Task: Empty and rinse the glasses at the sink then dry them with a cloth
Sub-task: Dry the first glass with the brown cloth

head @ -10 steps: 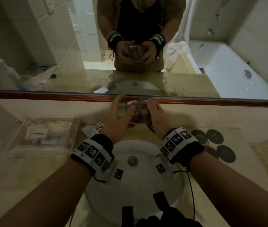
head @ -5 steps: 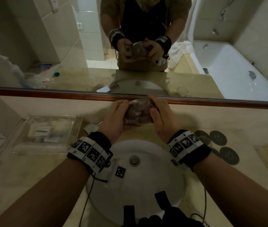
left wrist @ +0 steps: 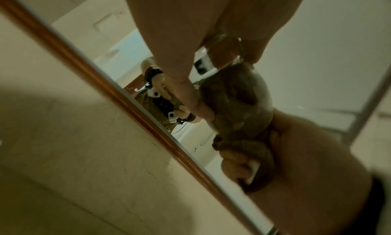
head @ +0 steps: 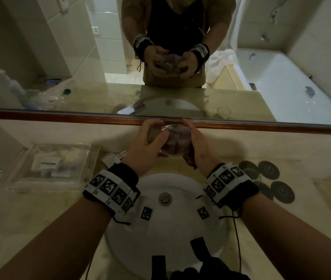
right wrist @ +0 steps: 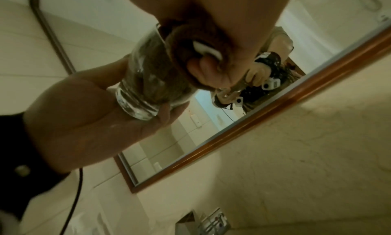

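A clear glass (head: 156, 133) lies on its side in the air above the white sink (head: 180, 229), in front of the mirror. My left hand (head: 156, 138) grips its thick base, thumb across it. A brown cloth (head: 177, 141) is stuffed into the glass, and my right hand (head: 196, 142) holds the bunched end at the mouth. In the left wrist view the cloth (left wrist: 232, 96) fills the glass (left wrist: 262, 94). The right wrist view shows the glass (right wrist: 143, 74) resting in my left palm (right wrist: 84, 113), with the cloth (right wrist: 186, 43) wrapped around my right fingers (right wrist: 207, 71).
Dark round coasters (head: 267, 168) lie on the counter to the right of the sink. A clear tray (head: 49, 164) with small items sits at the left, a small box (head: 112, 158) beside it. The wood-framed mirror (head: 59, 116) reflects a second glass (head: 224, 112).
Both hands stay raised over the sink with the glass between them. The left thumb has shifted across the base and the glass has turned a little around the cloth.
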### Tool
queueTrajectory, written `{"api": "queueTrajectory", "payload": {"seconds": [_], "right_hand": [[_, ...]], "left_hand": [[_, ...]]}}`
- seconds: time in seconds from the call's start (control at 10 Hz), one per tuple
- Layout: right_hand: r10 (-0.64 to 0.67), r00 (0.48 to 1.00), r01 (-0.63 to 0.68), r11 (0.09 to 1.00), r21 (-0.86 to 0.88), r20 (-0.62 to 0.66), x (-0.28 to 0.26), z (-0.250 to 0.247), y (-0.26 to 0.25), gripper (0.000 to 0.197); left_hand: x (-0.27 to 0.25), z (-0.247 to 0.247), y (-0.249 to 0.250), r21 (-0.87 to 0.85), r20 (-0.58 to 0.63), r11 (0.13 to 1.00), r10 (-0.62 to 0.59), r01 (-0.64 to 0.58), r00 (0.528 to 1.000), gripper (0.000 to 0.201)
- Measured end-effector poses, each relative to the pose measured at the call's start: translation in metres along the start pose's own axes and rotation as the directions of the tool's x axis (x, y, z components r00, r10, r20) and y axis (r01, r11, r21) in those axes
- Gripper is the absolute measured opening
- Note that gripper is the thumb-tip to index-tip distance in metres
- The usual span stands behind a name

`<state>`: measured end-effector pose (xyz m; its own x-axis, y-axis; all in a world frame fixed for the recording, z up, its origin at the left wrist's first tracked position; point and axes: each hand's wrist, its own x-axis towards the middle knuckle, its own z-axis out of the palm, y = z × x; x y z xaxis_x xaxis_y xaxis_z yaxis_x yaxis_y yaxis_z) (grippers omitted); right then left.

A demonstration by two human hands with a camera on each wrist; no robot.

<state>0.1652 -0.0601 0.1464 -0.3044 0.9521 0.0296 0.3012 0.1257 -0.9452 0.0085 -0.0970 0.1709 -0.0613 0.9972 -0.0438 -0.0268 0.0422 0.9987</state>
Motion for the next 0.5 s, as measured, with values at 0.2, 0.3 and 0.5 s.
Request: {"api": "queueTrajectory", "payload": {"seconds": [0.2,0.3,0.5], "right_hand": [[-0.247,0.966,0.23,0.955,-0.185,-0.073,-0.005,0.002,-0.003,0.053],[-0.2,0.977,0.188,0.972,-0.143,-0.075,0.0,0.004,0.0,0.049],[0.009,0.998,-0.015,0.995,0.097,0.058,0.003,-0.005,0.002,0.034]], "left_hand": [[0.008,-0.003,0.006,-0.229,0.087,0.932,-0.266,0.28,0.96,0.038],[0.009,0.0,0.007,-0.226,-0.022,0.946,-0.245,0.234,0.969,0.019],[0.003,-0.006,-0.011,-0.043,0.055,0.997,-0.064,0.066,0.996,0.023]]}}
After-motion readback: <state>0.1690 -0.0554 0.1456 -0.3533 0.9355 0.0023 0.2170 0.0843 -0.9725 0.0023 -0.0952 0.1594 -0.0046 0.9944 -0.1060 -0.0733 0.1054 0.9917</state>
